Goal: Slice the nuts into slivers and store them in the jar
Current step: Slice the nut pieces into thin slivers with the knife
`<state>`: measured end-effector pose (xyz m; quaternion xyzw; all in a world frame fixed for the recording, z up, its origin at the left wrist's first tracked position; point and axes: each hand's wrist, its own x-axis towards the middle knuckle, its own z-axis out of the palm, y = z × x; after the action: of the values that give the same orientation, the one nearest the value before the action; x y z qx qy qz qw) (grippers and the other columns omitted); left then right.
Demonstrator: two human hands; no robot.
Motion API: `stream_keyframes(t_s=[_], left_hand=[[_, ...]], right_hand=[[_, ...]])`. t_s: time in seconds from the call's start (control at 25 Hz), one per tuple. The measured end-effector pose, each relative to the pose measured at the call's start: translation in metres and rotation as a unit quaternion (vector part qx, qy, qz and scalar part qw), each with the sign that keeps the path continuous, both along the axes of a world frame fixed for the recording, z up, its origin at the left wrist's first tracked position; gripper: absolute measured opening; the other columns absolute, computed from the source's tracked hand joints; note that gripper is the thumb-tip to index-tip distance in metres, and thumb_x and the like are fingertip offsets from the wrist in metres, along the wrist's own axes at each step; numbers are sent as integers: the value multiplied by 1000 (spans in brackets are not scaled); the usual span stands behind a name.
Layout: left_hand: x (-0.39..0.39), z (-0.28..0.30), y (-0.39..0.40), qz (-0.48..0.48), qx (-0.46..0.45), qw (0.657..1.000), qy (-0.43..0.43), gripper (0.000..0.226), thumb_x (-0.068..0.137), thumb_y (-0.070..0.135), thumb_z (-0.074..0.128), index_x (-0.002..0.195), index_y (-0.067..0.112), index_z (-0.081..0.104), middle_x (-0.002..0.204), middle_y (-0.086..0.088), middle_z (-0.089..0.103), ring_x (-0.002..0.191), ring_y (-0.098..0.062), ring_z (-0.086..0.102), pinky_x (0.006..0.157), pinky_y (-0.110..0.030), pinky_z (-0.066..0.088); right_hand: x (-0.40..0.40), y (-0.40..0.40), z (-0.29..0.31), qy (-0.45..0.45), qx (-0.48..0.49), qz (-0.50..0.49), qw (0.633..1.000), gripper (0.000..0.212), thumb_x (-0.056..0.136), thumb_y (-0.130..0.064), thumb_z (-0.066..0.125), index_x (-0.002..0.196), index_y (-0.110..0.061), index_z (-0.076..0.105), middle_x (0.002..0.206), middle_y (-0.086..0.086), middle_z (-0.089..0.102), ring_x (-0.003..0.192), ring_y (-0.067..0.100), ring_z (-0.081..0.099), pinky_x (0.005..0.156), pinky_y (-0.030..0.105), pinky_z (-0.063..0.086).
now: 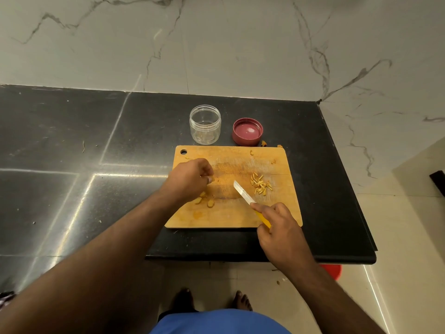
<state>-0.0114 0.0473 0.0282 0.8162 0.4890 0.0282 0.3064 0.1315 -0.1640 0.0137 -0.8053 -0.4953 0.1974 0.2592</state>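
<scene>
A wooden cutting board [231, 215] lies on the black counter. My left hand [190, 177] hovers over its left half, fingers curled and pinching a small nut piece at the fingertips. A few whole nuts [204, 200] lie just below that hand. My right hand [277, 222] grips a yellow-handled knife [243, 192], its blade pointing up-left over the board's middle. A small heap of nut slivers [260, 184] sits to the right of the blade. Behind the board a clear jar [205, 125] stands open, almost empty.
The jar's dark red lid [247, 131] lies upside down to the right of the jar. Nut scraps [264, 142] lie by the board's far edge. The counter edge [265, 257] runs close below the board. A red bucket [333, 271] stands on the floor.
</scene>
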Motion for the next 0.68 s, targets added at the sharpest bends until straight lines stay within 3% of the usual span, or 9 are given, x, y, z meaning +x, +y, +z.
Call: stream_keyframes(t_s=[0.12,0.24,0.36,0.44,0.56,0.68], left_hand=[[20,-3,-4,-32,-35,999,-9,23,97,13,58,111,28,67,110,6,66,100,-14,61,85,-35,58],[39,-8,-5,-22,-49,998,-14,19,95,18,65,111,28,64,108,5,66,97,-15,63,87,-40,59],[45,-12,-4,-27,-15,999,-10,17,95,21,64,111,26,71,112,4,70,102,-16,63,90,-41,57],[43,-16,-3,-21,3,1000,-3,24,96,21,63,117,26,72,120,5,70,108,-16,62,93,-41,56],[37,-20,0,4,19,1000,17,28,94,25,67,122,29,70,119,7,71,109,-15,62,93,-42,55],[35,-20,-2,1,31,999,43,31,89,36,71,120,32,69,113,12,70,110,-15,59,94,-45,51]], right_hand=[[2,-1,1,39,5,-25,999,49,96,-15,55,142,-33,51,104,-13,45,76,8,54,59,19,49],[3,-2,4,58,11,-34,998,48,98,-17,54,144,-32,49,108,-12,46,83,6,54,62,18,50],[3,-3,5,74,8,-40,996,49,101,-21,49,147,-33,42,112,-15,47,89,-4,51,65,9,44],[3,-4,4,87,2,-40,995,49,102,-21,46,150,-32,38,125,-14,49,96,-6,51,71,4,42],[2,-3,2,99,4,-38,994,50,103,-22,44,152,-29,33,143,-8,48,107,3,53,87,20,50],[1,0,-1,113,3,-33,993,52,104,-22,42,153,-30,29,141,-4,50,97,8,53,79,26,48]])
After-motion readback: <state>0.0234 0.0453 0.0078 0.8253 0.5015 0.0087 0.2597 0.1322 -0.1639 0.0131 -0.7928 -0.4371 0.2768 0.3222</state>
